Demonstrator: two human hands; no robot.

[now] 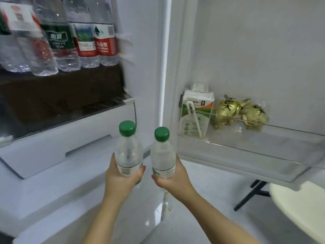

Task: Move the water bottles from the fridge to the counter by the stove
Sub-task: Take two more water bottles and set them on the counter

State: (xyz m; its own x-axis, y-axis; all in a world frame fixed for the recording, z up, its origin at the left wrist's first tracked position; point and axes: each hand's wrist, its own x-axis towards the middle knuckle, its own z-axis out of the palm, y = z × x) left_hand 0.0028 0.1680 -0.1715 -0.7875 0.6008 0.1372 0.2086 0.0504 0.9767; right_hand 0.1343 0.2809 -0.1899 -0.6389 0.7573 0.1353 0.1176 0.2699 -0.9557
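Note:
I hold two clear water bottles with green caps upright in front of the open fridge. My left hand [121, 180] grips the left bottle [128, 148] around its lower half. My right hand [173, 180] grips the right bottle [162, 154] the same way. The two bottles stand close together, apart by a small gap. Several more water bottles [84, 43] with red and green labels stand in a row on the glass shelf [70, 95] at the upper left inside the fridge.
The open fridge door [246, 50] is on the right; its door shelf [246, 152] holds a white-and-green carton [195, 113] and gold-wrapped items [237, 113]. A white drawer [61, 148] sits below the glass shelf. A pale tabletop [302, 208] with black legs shows at lower right.

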